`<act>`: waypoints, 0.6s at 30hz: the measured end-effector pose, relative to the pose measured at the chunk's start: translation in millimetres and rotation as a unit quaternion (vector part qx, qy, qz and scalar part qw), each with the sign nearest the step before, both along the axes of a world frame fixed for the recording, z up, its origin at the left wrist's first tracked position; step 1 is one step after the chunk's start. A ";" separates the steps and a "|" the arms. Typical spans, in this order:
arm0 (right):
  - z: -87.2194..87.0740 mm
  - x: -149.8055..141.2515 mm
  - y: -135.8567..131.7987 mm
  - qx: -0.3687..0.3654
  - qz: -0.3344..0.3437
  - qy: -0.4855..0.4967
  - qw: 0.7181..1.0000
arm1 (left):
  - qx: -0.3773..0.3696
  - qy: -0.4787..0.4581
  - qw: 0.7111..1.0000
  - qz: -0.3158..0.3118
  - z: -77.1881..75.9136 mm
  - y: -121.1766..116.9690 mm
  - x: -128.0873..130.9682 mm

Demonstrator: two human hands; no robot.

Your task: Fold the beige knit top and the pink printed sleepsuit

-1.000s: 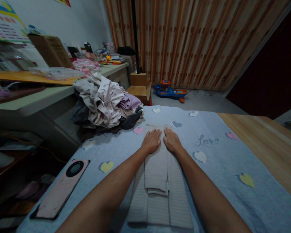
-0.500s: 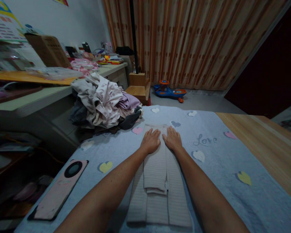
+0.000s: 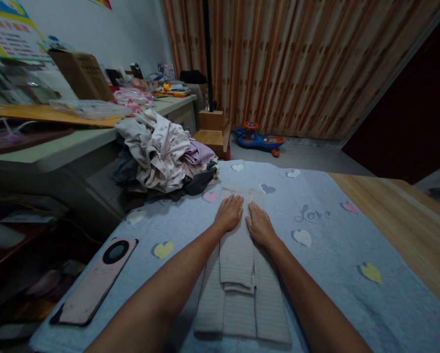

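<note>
A pale grey, finely ribbed garment (image 3: 238,314) lies folded lengthwise on the blue blanket (image 3: 323,279). One narrow sleeve-like strip is laid down along its middle, its cuff toward me. My left hand (image 3: 229,214) rests flat on the upper left part of the garment, fingers stretched away from me. On the upper right side lies my right hand (image 3: 259,224), palm down with the fingers extended. Both hands press on the cloth without gripping it. The garment's far edge shows just beyond the fingertips.
A heap of crumpled clothes (image 3: 164,154) sits at the blanket's far left corner. A pink phone (image 3: 95,287) lies near the left edge. Beyond are a cluttered desk (image 3: 54,152), a wooden seat (image 3: 210,135) and a blue ride-on toy (image 3: 260,141). Bare wood (image 3: 400,211) borders the right.
My right hand has slid slightly toward me along the garment. The left hand stays at nearly the same place on the cloth. The whole view has shifted a little.
</note>
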State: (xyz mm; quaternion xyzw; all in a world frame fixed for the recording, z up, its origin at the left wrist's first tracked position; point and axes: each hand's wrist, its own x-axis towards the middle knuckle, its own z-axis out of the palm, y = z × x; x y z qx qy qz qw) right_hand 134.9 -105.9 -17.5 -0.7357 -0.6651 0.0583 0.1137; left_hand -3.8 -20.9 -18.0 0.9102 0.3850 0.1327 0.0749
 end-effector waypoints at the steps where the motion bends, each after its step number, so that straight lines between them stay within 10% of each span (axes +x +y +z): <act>1: -1.7 -0.8 -3.9 0.003 0.003 -0.002 1.000 | -0.001 0.000 1.000 0.000 0.2 -0.1 -0.3; 18: -0.4 -7.3 -15.9 0.048 0.006 -0.035 0.998 | -0.015 0.066 0.998 0.014 3.8 29.4 5.1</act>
